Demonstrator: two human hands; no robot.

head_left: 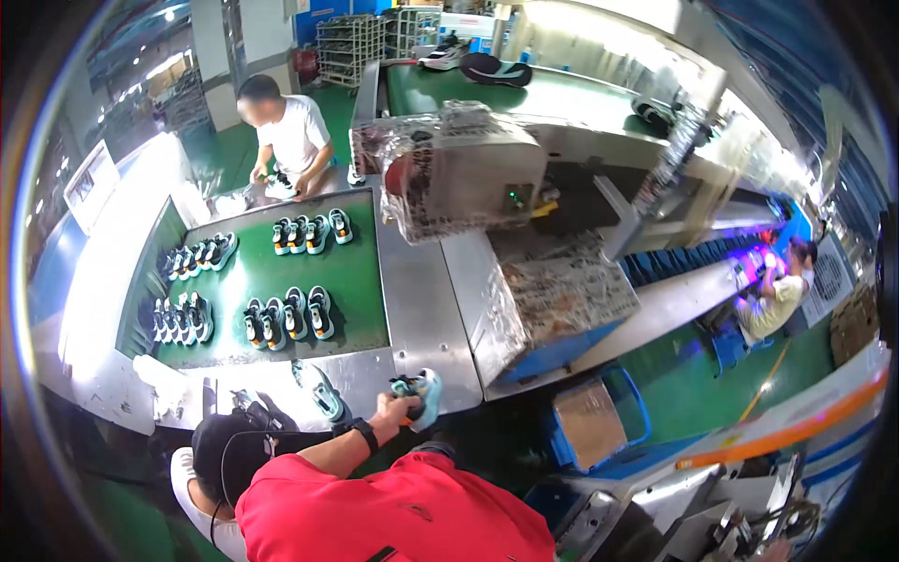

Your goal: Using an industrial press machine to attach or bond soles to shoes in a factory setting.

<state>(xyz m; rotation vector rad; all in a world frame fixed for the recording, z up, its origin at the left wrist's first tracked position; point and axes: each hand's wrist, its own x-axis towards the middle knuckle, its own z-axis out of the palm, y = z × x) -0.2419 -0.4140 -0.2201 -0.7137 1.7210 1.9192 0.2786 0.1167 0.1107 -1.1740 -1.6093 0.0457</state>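
My left hand [397, 412], with a dark watch on its wrist, is closed round a sneaker [428, 397] with a pale blue and white sole and a darker upper. I hold it over the front metal edge of the work surface, close to the corner. A second sneaker [318, 391] lies on that metal edge to the left. Several sneakers [288, 318] stand in rows on the green belt [253, 268] beyond. I cannot see my right hand.
Close at my left is a person's black cap [225, 456]. Across the belt a person [292, 136] in white handles a shoe. A plastic-wrapped machine [459, 169] stands ahead right. At far right sits a person [775, 298] in yellow. A blue trolley [590, 423] stands behind it.
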